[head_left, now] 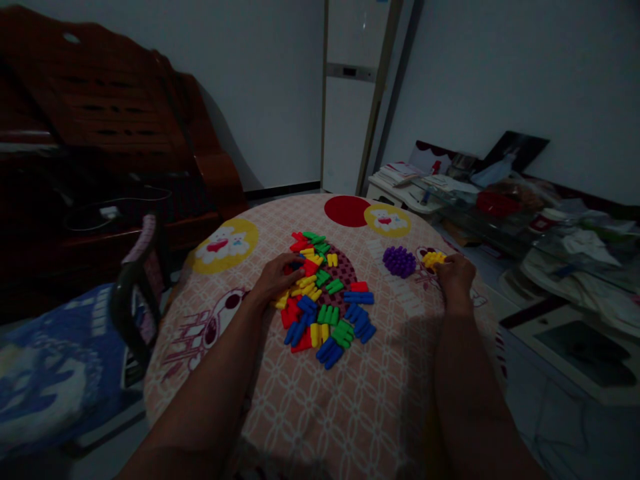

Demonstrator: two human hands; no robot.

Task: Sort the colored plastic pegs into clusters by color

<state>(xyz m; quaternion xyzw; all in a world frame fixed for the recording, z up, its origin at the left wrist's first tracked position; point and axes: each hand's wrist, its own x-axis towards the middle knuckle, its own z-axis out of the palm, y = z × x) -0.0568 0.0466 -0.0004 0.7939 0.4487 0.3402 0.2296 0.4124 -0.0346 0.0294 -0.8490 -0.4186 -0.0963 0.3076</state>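
1. Wooden bench (125,117), back left. A white cable lies on its seat.
2. Tall white unit (350,127), far corner.
3. Round table (390,387), centre, patterned cloth over it. Carries all the block pieces.
4. Side table (467,217), right, glass-topped and cluttered: paper stack (399,172) at its far end, clear plastic bags nearer. Bag contents too dim to read.
5. Chair (127,300), left of the round table, blue printed cover on its seat.
6. Block pile (329,315), mid-table: red, yellow, green, blue pieces, loose, some overlapping, partly covering a dark red printed patch.
7. Left hand (280,272), at the pile's left edge. Fingers bent, partly spread over a dark piece and a red one; can't tell if either is gripped.
8. Right hand (457,268), right side of table, well apart from the pile. Thumb and fingers pinched on the near end of the yellow cluster.
9. Purple cluster (399,261), on the cloth between pile and right hand.
10. Yellow cluster (433,259), just right of purple; can't tell if lifted.
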